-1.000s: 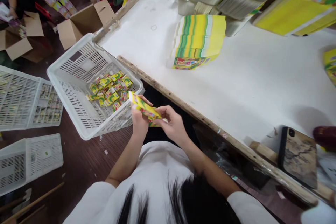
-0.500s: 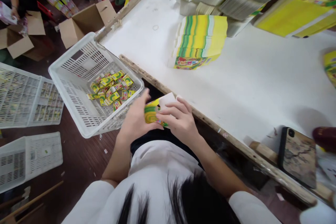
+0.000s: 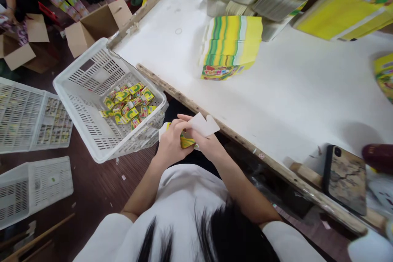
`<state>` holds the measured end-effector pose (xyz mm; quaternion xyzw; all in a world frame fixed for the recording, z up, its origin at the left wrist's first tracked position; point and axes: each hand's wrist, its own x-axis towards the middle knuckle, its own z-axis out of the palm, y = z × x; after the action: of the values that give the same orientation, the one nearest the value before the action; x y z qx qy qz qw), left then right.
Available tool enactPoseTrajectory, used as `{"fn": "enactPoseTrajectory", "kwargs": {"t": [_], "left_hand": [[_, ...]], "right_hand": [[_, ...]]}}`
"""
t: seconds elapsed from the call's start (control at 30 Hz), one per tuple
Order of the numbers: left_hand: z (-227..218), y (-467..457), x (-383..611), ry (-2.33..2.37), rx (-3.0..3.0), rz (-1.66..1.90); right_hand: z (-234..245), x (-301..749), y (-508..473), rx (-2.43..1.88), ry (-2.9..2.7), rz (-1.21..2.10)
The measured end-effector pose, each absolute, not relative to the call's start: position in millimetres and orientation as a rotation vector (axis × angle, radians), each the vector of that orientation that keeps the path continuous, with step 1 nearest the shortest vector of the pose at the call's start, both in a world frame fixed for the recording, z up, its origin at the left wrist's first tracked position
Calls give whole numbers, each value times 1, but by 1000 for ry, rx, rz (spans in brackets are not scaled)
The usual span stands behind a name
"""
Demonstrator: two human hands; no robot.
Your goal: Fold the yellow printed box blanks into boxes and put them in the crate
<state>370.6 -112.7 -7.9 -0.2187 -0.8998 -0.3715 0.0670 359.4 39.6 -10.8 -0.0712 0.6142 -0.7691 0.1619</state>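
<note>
In front of my lap I hold a small yellow-green cardboard box (image 3: pixel 187 142) with white end flaps standing out at both ends. My left hand (image 3: pixel 172 141) is wrapped round its left part. The fingers of my right hand (image 3: pixel 206 142) grip the right end, beside a raised white flap. Just left of my hands, a white plastic basket (image 3: pixel 101 143) holds several small yellow-green boxes (image 3: pixel 130 114). On the white table, a stack of flat yellow-green cartons (image 3: pixel 231 47) lies fanned out beyond my hands.
More carton stacks (image 3: pixel 278 0) stand at the table's back. A phone (image 3: pixel 345 178) lies near the wooden table edge (image 3: pixel 260 153) at right. Other white baskets (image 3: pixel 37 188) and an open cardboard box (image 3: pixel 95 24) are at left, near a person's arm (image 3: pixel 9 0).
My left hand has moved right and closed round the box. My right hand has shifted slightly, and white flaps now show at both ends of the box.
</note>
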Motion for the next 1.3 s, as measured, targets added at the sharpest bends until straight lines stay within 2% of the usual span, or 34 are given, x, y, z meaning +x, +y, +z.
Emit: {"fn": "enactPoseTrajectory", "kwargs": {"t": [0.13,0.23,0.3,0.4,0.57,0.73,0.93,1.07,1.17,1.23,1.3], "left_hand": [[-14,-114,369,-2806,-556,-1268],[-22,-114,367,-2786,-478,-1346],[-25,-115,366,-2744,-417,-1313],[-23,-120,364,-2761,-320,-1150],[-10,-135,364,-2803,-356,-999],[-1,-140,364,-2844,-458,-1026],[0,-133,365,-2849,-426,-1003],[-3,-165,357,-2626,-34,-1017],[-7,-191,353,-2381,260,-807],[-14,-194,355,-2483,191,-876],[-27,-186,359,-2738,0,-1032]], "right_hand": [[-15,364,46,-410,1819,-2214],[-18,367,48,-616,2178,-2048],[-20,366,49,-642,2400,-1945],[-24,362,53,-533,2537,-1976],[-28,355,67,-714,2551,-1744],[-26,352,82,-837,2488,-1614],[-23,354,62,-579,2510,-1832],[-31,361,56,-440,2492,-2039],[-45,371,60,-387,2651,-1747],[-57,379,60,-414,2757,-1383],[-68,387,55,-384,2802,-1167]]}}
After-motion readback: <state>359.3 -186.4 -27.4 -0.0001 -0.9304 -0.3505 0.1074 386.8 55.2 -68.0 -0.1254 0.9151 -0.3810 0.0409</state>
